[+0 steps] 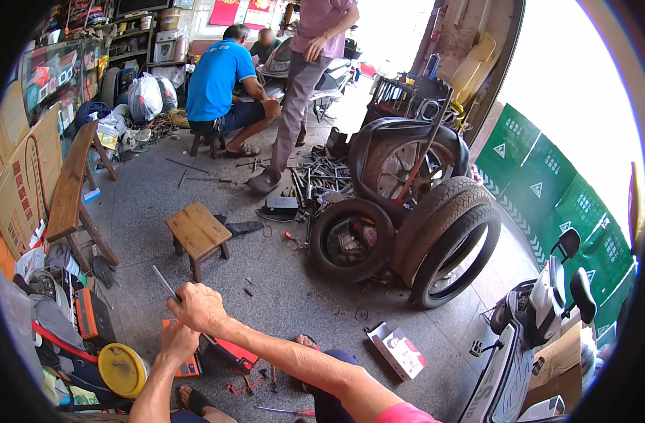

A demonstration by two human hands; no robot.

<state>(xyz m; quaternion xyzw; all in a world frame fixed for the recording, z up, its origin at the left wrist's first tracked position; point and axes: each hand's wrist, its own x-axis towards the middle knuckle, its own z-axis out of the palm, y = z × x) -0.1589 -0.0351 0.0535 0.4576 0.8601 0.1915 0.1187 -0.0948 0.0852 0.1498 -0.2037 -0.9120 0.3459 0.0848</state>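
Strong daylight pours through the opening at right, washed out to flat white above the green barrier [548, 185], while the grey floor [280, 310] lies in softer shade; straight edges bow toward a black rim, and the right hand [199, 308] looks fairly sharp

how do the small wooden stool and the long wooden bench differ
The stool has a short, blocky top, while the bench is long and narrow. The stool's top is a lighter, yellower brown; the bench's is darker and redder. The stool stands just beyond the right hand, the bench beside the cardboard at left. Both are wooden and upright on legs.
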